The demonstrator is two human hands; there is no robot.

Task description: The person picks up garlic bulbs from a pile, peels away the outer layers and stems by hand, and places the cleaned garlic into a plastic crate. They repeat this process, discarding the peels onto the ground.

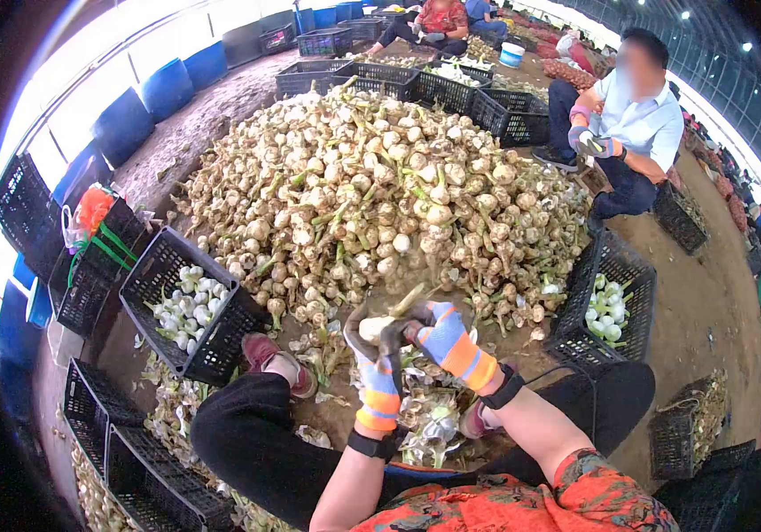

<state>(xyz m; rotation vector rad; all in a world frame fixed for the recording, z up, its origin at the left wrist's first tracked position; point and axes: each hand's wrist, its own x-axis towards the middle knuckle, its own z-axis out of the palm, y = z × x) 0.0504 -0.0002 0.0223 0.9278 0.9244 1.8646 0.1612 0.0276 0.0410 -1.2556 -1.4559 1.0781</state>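
In front of me, my left hand, in a grey, blue and orange work glove, is closed round a whitish garlic bulb. The bulb's stem points up and to the right. My right hand, gloved the same way, is closed against the bulb at its stem side; whether a small tool is in those fingers I cannot make out. Beyond both hands rises a large heap of garlic bulbs with dry skins and stems. Loose peeled skins lie on the ground below the hands, between my legs.
A black crate with white bulbs stands at left, and another crate with white bulbs at right. More black crates sit at lower left and behind the heap. A co-worker with gloved hands crouches at upper right; other people sit farther back.
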